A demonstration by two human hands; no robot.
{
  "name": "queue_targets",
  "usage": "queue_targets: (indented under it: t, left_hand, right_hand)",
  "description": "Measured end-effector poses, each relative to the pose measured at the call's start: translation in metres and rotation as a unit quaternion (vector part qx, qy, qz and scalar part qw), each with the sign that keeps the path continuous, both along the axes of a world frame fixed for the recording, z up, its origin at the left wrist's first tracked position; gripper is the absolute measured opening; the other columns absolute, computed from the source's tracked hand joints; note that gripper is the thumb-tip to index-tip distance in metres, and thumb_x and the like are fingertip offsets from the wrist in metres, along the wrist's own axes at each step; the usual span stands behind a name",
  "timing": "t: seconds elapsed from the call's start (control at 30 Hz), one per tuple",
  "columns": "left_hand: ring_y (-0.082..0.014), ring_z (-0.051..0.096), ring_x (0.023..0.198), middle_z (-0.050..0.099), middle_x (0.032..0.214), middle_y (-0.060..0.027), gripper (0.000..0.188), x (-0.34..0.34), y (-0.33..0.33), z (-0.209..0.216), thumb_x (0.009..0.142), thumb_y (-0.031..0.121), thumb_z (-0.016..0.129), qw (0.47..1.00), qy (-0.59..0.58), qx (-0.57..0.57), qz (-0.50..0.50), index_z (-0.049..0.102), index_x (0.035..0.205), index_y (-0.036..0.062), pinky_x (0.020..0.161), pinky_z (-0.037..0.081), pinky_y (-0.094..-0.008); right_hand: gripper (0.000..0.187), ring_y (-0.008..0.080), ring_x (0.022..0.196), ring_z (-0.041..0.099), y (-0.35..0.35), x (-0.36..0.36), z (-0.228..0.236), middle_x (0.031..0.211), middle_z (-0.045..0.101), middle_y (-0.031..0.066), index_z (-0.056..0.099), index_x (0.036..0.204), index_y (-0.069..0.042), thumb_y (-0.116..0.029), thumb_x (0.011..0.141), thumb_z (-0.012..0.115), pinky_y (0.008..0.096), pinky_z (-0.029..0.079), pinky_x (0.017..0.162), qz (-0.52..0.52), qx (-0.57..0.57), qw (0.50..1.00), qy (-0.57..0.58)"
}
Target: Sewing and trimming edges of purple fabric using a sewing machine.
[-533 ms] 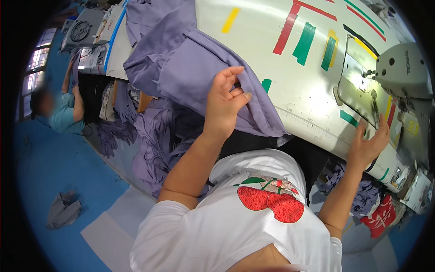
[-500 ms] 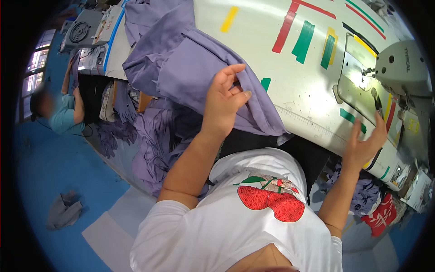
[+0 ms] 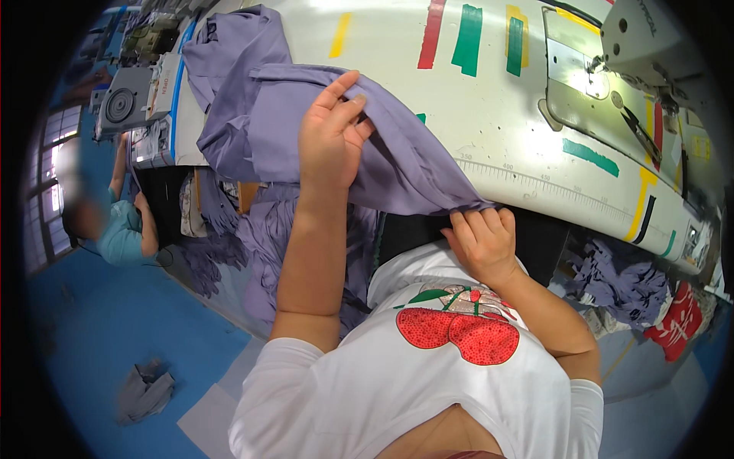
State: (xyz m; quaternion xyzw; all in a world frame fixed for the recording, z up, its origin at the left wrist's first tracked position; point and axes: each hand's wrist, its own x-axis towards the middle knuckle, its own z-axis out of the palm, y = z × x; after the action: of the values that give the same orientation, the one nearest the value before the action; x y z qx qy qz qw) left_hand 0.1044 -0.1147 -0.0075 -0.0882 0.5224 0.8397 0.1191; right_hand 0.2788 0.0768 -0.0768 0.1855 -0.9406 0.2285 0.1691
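Observation:
A purple fabric piece (image 3: 287,126) lies along the front of the white sewing table, bunched at the left and narrowing to a corner at the front edge. My left hand (image 3: 330,141) rests on it near the folded upper border, index finger stretched and thumb apart, the other fingers loosely bent. At the table's front edge my right hand (image 3: 485,241) has its fingers closed on the fabric's corner. Small dark scissors (image 3: 641,136) lie beside the sewing machine's metal plate (image 3: 573,73), away from both hands.
The sewing machine head (image 3: 646,38) stands at the far right. Coloured tape strips (image 3: 466,42) and a printed ruler scale (image 3: 527,174) mark the table. Purple garments (image 3: 264,229) hang below at left; more cloth (image 3: 615,279) is heaped at right. A co-worker (image 3: 118,226) sits at left.
My right hand has moved left from beside the scissors to the fabric's corner and closed on it. My left hand still rests on the cloth. The view has shifted somewhat.

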Motion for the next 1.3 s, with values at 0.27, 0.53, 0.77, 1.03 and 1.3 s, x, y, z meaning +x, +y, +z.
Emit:
queue_targets:
  t: [0.27,0.53,0.77,1.03,1.3]
  left_hand:
    - [-0.0254,0.060,0.109,0.057,0.120,-0.0201,0.040,-0.008,-0.010,-0.009,0.094,-0.003,0.048,1.000,0.021,-0.007,-0.014,0.043,0.133,-0.0104,0.098,0.050,-0.0379]
    - [-0.0250,0.061,0.108,0.059,0.118,-0.0188,0.035,-0.021,-0.021,-0.006,0.094,-0.003,0.049,0.999,0.045,-0.001,-0.004,0.048,0.128,-0.0086,0.097,0.051,-0.0387]
    - [-0.0189,0.064,0.090,0.063,0.102,-0.0118,0.036,-0.060,-0.012,0.043,0.086,-0.010,0.061,0.984,0.171,-0.023,0.039,0.055,0.121,-0.0053,0.078,0.057,-0.0325]
    - [-0.0185,0.059,0.103,0.054,0.121,-0.0159,0.057,-0.065,0.005,0.020,0.088,0.004,0.066,0.945,0.192,-0.264,0.036,0.037,0.137,0.0010,0.084,0.050,-0.0286]
    - [-0.0143,0.066,0.087,0.064,0.104,-0.0145,0.061,0.032,0.060,0.024,0.091,0.002,0.061,0.969,-0.033,-0.114,-0.219,0.023,0.139,0.0018,0.071,0.054,-0.0239]
  right_hand:
    - [0.045,0.0292,0.086,0.057,0.003,0.001,-0.026,0.086,0.060,0.0105,0.062,0.097,-0.002,-0.026,0.064,0.083,0.0416,0.040,0.079,-0.119,-0.015,0.991,-0.064]
    - [0.025,0.0284,0.088,0.058,0.022,0.012,-0.022,0.088,0.062,0.0082,0.064,0.090,-0.005,-0.006,0.067,0.073,0.0431,0.041,0.083,-0.108,-0.012,0.993,-0.038]
    - [0.030,0.0252,0.078,0.059,0.062,0.007,0.080,0.088,0.062,0.0085,0.065,0.093,-0.002,0.005,0.064,0.069,0.0395,0.043,0.074,-0.139,-0.020,0.976,0.167]
    - [0.027,0.0247,0.077,0.057,0.042,-0.056,0.059,0.088,0.061,0.0077,0.064,0.090,-0.002,-0.007,0.064,0.063,0.0386,0.043,0.073,-0.103,-0.013,0.981,0.161]
    - [0.023,0.0254,0.073,0.058,0.024,-0.054,0.069,0.088,0.063,0.0087,0.064,0.088,0.000,-0.007,0.066,0.063,0.0377,0.045,0.066,-0.042,-0.108,0.988,0.105]
